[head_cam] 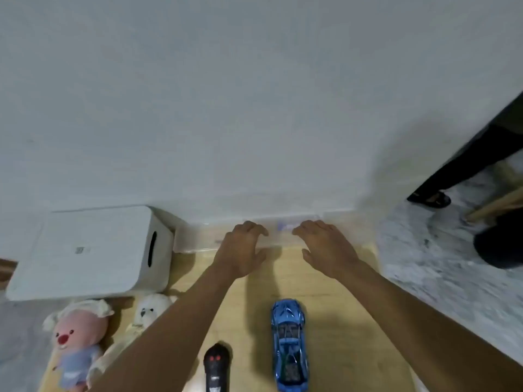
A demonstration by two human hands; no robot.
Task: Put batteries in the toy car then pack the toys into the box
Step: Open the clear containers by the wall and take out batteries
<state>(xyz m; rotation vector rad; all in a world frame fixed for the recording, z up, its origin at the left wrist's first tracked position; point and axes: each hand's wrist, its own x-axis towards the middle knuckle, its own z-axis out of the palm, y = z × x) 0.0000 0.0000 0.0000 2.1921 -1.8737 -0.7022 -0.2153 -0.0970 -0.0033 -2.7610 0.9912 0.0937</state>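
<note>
Head view, looking down along both forearms: left hand [244,248] and right hand [326,244] laid on the near top edge of the clear box [198,236] against the wall, fingers bent over it, thumbs in front, too blurred to tell a real grip from mere touching. Nearer, on the wooden floor [252,321], blue toy car [289,345] lying between the forearms, well apart from the clear box, with black remote [215,367] just to its left; further left, pink plush doll [75,336] and white plush bear [150,309] beside a white bin [90,250].
</note>
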